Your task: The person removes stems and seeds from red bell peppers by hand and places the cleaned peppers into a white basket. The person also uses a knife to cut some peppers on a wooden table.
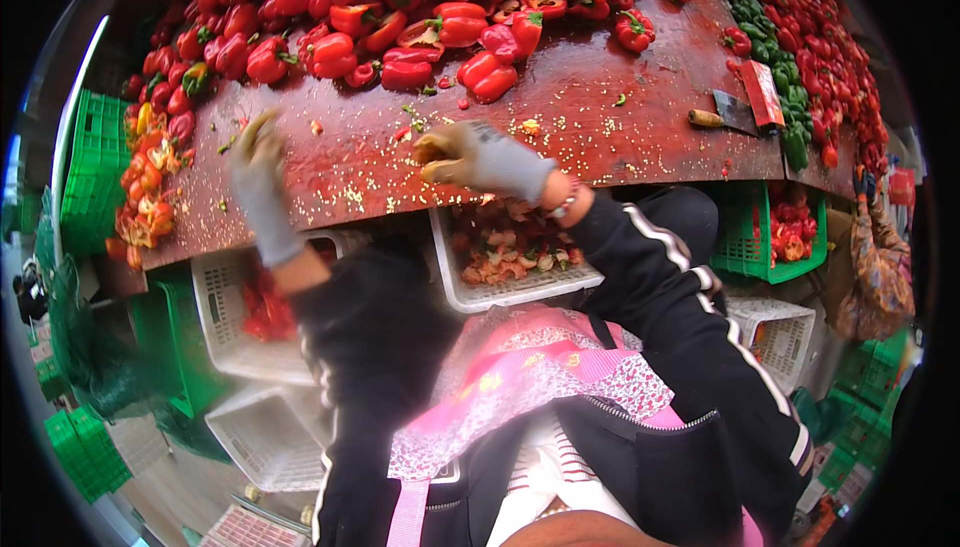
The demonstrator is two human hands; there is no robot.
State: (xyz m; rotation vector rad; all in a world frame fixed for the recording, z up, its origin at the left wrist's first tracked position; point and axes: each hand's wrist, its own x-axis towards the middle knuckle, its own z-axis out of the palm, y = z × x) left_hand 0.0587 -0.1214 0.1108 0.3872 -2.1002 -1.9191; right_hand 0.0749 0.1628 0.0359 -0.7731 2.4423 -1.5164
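Both of my hands wear grey gloves with worn tan palms and fingers. My left hand (260, 172) is blurred above the left part of the red tabletop (630, 108); how its fingers sit is hard to make out. Near the table's middle, my right hand (480, 159) is half curled, with a gap between thumb and fingers and nothing visible in it. Beyond both hands lies a heap of red bell peppers (330, 55), some cut open. One pepper (486, 76) rests at the heap's front edge. Pale seeds and scraps dot the tabletop.
Under the table edge stand a white crate of pepper waste (517, 295) and a white crate with red pieces (217, 322). A wooden-handled cleaver (731, 113) lies at right beside green peppers (787, 89). Cut cores (150, 209) pile at the left edge. Another person's sleeve (881, 269) shows far right.
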